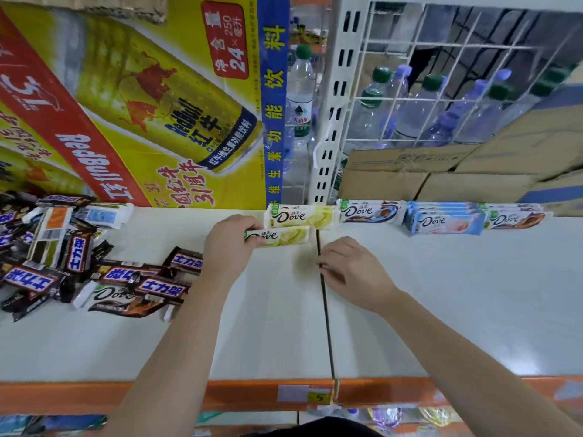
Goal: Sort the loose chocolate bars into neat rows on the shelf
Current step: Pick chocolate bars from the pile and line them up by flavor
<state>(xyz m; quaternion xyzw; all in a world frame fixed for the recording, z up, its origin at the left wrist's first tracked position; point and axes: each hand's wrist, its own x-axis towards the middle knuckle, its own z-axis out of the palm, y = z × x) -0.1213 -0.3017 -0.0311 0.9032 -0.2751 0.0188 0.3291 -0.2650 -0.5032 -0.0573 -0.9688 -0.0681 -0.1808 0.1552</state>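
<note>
My left hand (228,244) grips the left end of a pale yellow Dove bar (284,236), held just in front of a matching yellow Dove bar (299,216) lying at the back of the white shelf (441,294). To its right along the back stand a dark Dove bar (367,211), a stack of light blue Dove bars (444,220) and another dark Dove bar (514,219). My right hand (347,269) rests on the shelf near the seam, fingers loosely curled, holding nothing. A loose heap of Snickers and Dove bars (79,260) lies at the left.
A big Red Bull carton (126,105) stands at the back left. Water bottles (299,89) sit behind a white wire grid (457,74), with cardboard boxes (441,175) below it. An orange price rail (252,394) edges the shelf front.
</note>
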